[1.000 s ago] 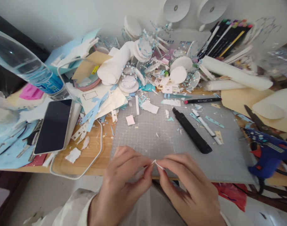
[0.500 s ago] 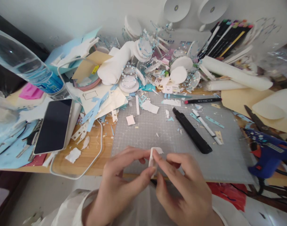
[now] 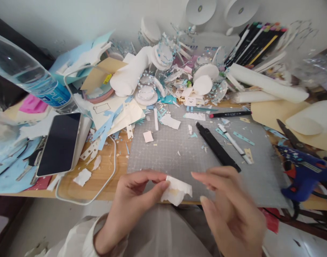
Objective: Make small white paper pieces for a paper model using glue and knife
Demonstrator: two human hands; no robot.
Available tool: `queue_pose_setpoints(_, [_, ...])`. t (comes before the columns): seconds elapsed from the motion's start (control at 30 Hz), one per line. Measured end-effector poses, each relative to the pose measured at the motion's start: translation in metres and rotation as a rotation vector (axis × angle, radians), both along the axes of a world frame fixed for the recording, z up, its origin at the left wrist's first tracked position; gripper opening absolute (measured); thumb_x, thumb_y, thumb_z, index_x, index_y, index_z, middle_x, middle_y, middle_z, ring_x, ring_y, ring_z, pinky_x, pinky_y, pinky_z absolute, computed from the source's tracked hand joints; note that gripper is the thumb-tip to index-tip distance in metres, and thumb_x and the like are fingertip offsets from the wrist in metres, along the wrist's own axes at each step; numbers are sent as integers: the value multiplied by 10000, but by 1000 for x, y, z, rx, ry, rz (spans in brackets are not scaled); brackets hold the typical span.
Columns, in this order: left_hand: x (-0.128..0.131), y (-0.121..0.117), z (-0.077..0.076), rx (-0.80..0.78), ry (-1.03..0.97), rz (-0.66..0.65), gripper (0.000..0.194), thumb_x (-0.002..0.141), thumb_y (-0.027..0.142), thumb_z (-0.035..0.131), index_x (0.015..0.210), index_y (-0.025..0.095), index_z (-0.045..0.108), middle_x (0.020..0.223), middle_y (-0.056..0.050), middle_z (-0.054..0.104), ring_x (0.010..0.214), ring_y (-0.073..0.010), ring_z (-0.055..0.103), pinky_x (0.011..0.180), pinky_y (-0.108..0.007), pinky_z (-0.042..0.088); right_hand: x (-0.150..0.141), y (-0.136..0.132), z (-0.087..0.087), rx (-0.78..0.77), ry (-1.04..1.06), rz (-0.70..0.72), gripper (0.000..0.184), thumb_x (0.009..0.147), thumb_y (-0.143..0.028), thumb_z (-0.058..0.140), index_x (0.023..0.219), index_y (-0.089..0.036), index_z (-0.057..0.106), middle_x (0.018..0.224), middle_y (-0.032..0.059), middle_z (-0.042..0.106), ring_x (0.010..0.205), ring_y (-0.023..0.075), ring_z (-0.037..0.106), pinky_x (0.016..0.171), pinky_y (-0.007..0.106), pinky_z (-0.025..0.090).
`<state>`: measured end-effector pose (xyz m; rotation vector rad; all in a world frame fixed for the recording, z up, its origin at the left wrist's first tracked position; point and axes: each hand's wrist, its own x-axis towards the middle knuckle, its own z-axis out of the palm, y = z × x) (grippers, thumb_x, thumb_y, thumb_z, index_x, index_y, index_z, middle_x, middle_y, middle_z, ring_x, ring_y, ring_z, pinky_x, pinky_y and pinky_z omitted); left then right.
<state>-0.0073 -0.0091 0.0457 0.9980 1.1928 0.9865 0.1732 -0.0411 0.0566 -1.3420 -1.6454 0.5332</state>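
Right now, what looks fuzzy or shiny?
In the head view, the bare right hand is blurred, the bare left hand and torn white paper look clearer; also head view, the clear plastic blue-labelled bottle has a small glint.

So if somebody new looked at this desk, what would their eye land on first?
Probably the left hand, pinching ragged white paper at the near edge of the grey mat, with the right hand apart beside it. Next, the heap of paper scraps behind the mat, then the blue glue gun at far right.
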Motion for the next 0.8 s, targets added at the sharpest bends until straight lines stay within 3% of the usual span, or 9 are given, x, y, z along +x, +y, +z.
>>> queue_pose_setpoints(0.2, [1, 1, 2, 123, -14, -54, 183, 724, 78, 737, 788, 238, 797, 737, -10, 768, 670, -132, 687, 602, -192, 538, -10, 15, -7, -202, 216, 139, 62, 881, -168, 570, 889, -226, 590, 826, -18, 565, 748, 107, 537, 637, 209, 459])
queue_pose_setpoints(0.3, [0, 0, 1, 152, -17, -79, 161, 750, 91, 723, 795, 230, 791, 748, -24, 766, 667, -140, 678, 591, -212, 534, -10, 15, -6, -229, 245, 172, 124, 898, -147, 557, 794, -212, 571, 752, -26, 551, 694, 97, 525, 610, 202, 439])
queue_pose_setpoints(0.53, [-1, 1, -1, 255, 25, -286, 214, 758, 148, 746, 964, 206, 758, 872, -65, 751, 824, -197, 683, 759, -315, 542, 5, 17, -1, -221, 157, 329, 111, 880, -98, 572, 829, -195, 585, 789, -20, 566, 712, 85, 543, 628, 200, 440])
queue_pose_setpoints(0.67, [2, 2, 1, 312, 133, -252, 44, 798, 147, 711, 822, 179, 731, 748, -44, 716, 722, -165, 653, 698, -285, 516, 8, 21, 3, -182, 62, 378, 116, 876, -87, 569, 822, -183, 603, 783, -16, 583, 736, 84, 556, 657, 199, 448])
queue_pose_setpoints(0.8, [3, -1, 0, 298, 135, -213, 60, 822, 125, 667, 821, 176, 699, 766, -37, 716, 731, -160, 663, 694, -272, 521, 6, 24, 2, -210, 114, 323, 95, 882, -120, 563, 829, -190, 599, 794, -3, 574, 712, 103, 547, 621, 219, 465])
